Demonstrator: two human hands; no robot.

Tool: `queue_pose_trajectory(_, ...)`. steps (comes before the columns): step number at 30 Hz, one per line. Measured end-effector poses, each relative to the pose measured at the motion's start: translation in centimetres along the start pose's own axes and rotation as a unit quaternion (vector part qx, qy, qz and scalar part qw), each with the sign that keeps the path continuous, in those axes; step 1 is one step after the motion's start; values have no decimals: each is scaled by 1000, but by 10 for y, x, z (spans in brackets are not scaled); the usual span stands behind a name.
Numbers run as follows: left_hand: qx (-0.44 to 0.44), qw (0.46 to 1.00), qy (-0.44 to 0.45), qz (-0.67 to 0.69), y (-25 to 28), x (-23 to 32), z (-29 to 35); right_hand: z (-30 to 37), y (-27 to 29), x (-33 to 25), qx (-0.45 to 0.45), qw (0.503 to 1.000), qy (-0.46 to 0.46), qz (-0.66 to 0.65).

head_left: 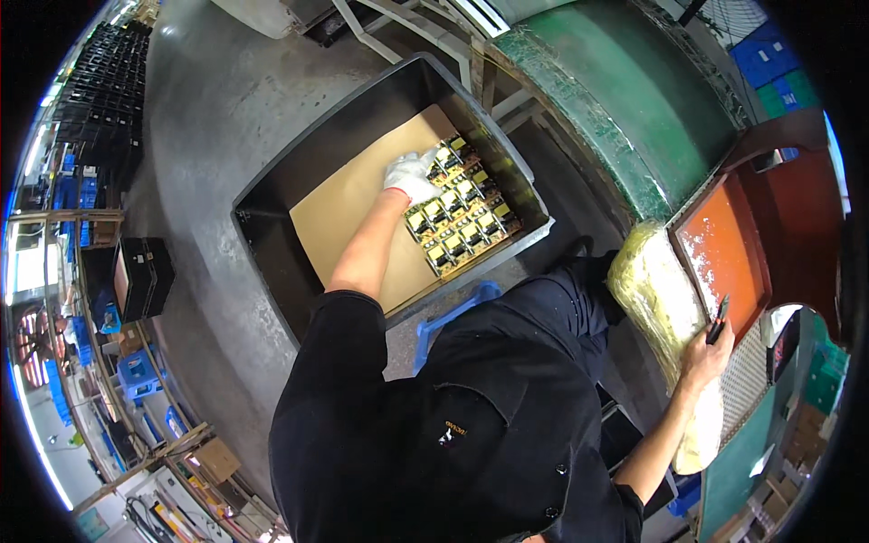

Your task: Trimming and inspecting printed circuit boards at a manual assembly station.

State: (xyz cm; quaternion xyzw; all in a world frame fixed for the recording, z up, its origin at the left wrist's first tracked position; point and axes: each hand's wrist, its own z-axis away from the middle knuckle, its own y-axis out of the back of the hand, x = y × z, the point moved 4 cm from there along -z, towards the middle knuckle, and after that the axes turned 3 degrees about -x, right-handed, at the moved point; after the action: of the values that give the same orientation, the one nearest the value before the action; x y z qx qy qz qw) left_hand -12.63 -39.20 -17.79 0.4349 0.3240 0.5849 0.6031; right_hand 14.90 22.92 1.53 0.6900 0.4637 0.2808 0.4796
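Observation:
A white glove covers my left hand [412, 177], which reaches into a large black plastic bin [272, 262]. Its fingers close on the edge of a circuit board [445, 161] with yellow transformers, at the far end of the group; the glove hides part of the grip. Several similar circuit boards [462, 217] lie side by side in rows on a brown cardboard sheet [339, 213] in the bin. Out to the right, my bare right hand [704, 358] is closed around a slim black tool [720, 319], whose exact kind I cannot make out, above a plastic-wrapped yellowish bundle [665, 308].
An orange-red tray [729, 249] with white bits stands beside the bundle at right. Beyond it runs a green conveyor-like surface [606, 90] on a metal frame. A blue plastic stool [423, 344] is by the bin's near side. Shelving [100, 217] with stacked goods lines the left.

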Motion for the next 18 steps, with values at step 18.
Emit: queue_pose_trajectory(18, 10, 998, 23, 54, -24, 8, -30, 7, 4, -7, 58, 995, 34, -70)
